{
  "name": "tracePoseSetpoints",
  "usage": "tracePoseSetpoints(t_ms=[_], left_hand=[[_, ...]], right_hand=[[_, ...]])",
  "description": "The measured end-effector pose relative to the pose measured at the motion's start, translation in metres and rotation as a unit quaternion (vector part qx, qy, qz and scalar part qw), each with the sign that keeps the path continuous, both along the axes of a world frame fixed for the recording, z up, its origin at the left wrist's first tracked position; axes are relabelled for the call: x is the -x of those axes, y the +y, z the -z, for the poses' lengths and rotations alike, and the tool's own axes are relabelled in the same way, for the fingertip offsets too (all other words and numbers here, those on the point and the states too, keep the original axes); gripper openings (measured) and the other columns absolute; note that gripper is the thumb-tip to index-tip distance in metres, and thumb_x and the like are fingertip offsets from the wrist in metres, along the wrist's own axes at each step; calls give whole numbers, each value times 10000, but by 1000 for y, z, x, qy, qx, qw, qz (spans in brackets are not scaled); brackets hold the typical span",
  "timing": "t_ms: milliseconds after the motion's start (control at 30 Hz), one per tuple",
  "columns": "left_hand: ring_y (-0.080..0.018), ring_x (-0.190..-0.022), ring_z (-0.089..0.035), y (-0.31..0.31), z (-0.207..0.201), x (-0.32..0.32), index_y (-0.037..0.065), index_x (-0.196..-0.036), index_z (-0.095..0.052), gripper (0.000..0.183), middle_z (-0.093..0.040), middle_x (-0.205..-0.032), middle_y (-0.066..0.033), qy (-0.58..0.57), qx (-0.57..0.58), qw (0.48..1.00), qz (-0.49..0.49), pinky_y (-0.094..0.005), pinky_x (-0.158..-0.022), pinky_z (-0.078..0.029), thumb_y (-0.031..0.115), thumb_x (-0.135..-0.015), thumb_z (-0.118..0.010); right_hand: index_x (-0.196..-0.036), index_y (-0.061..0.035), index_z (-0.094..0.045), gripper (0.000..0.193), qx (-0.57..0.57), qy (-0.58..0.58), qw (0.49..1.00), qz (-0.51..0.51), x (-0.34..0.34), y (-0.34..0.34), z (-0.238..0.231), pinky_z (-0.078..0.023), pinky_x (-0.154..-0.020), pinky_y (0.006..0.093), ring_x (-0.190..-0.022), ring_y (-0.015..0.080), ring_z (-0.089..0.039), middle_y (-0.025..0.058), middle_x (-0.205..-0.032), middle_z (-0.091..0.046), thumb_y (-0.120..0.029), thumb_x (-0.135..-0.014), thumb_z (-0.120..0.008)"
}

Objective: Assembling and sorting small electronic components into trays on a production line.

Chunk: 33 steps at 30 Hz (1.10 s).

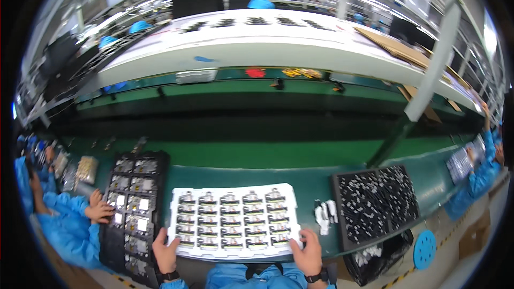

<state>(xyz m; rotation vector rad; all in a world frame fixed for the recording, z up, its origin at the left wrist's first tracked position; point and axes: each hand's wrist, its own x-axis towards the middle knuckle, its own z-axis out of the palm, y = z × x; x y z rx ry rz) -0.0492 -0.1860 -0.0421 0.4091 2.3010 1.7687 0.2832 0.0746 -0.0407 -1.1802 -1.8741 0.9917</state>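
Note:
A white plastic tray [214, 252] lies in front of me on the green bench, filled with rows of small black and silver parts [230, 219]. My left hand [165, 250] holds its near left corner, thumb over the rim. At the near right corner my right hand [308, 251] grips the edge in the same way. The undersides of both grips are hidden. Left of the tray stands a long black compartment tray [161, 182] holding metallic units. To the right are a few white strips [325, 215], apart from my hand.
A black bin [339, 203] of small black-and-white pieces sits at the right, above a black bag [380, 259]. A co-worker's hands [99, 210] touch the compartment tray. Another blue sleeve [476, 182] shows far right. A grey post [433, 69] rises beyond; a white shelf [257, 48] spans behind.

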Motion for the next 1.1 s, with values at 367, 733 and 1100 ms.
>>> tracePoseSetpoints(t_ms=[367,733,1100], left_hand=[[-169,-1039,-691,-17,-35,4,-129,-1316,-650,403,-740,-1195,-142,-203,-155,965,63,-299,-928,-526,-19,-930,-682],[-234,-1159,-677,16,-187,-10,-148,-1438,-512,642,-686,-1308,-218,-37,-376,916,137,-361,-1050,-500,-14,-858,-754],[-183,-1098,-688,103,-401,15,-165,-1442,-494,559,-690,-1272,-189,137,-444,844,269,-294,-949,-538,108,-979,-649]], right_hand=[[-1357,81,-613,400,337,119,913,-200,-33,-2,-34,-526,-948,319,-1113,175,-652,139,-1297,-698,-20,-975,-679],[-1445,113,-495,576,126,221,936,-243,-76,23,-228,-523,-1037,394,-1199,282,-668,224,-1348,-658,-59,-924,-672],[-1352,198,-535,536,80,274,906,-312,-31,142,-441,-591,-950,366,-1059,280,-743,264,-1241,-704,-145,-951,-632]])
